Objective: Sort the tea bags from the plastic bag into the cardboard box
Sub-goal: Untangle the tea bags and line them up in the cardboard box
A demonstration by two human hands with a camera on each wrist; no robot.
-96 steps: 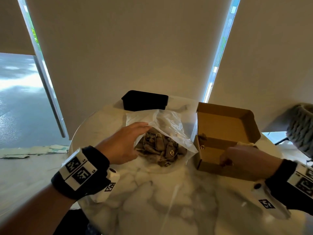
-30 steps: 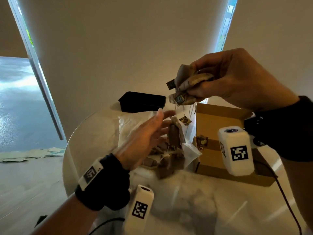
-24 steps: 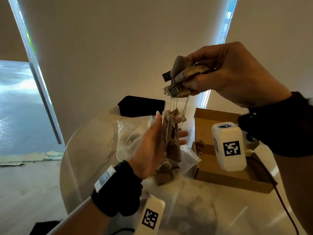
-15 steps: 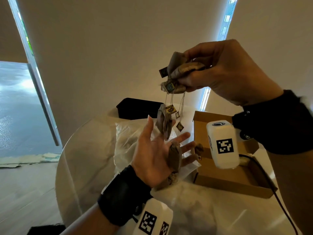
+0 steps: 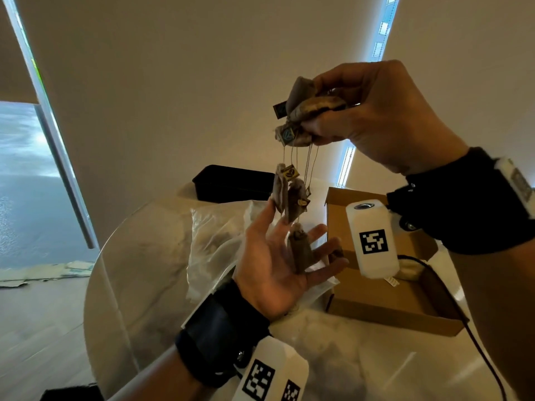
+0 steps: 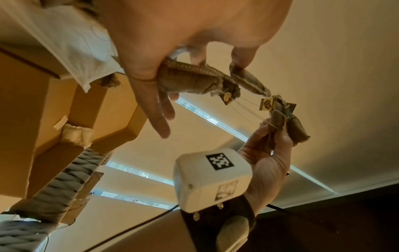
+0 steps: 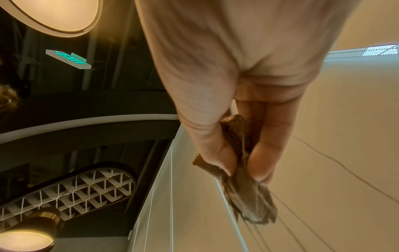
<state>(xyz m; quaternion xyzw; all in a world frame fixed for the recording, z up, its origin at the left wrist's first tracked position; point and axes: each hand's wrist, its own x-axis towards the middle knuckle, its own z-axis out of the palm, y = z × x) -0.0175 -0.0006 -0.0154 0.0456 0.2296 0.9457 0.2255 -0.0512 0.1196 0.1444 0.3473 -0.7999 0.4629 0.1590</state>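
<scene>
Paper tea bags, light, limp, strings tangled; right hand pinches clump upper centre; left hand spread flat beneath danglers; grip bag bodies, not strings.

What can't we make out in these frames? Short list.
- Brown cardboard box floor: head view, wrist camera covers part.
- Clear plastic bag contents: head view, left hand in front.
- Tea bags pinched by right hand: count unclear, bunched.
- Tag print: too small.
</scene>
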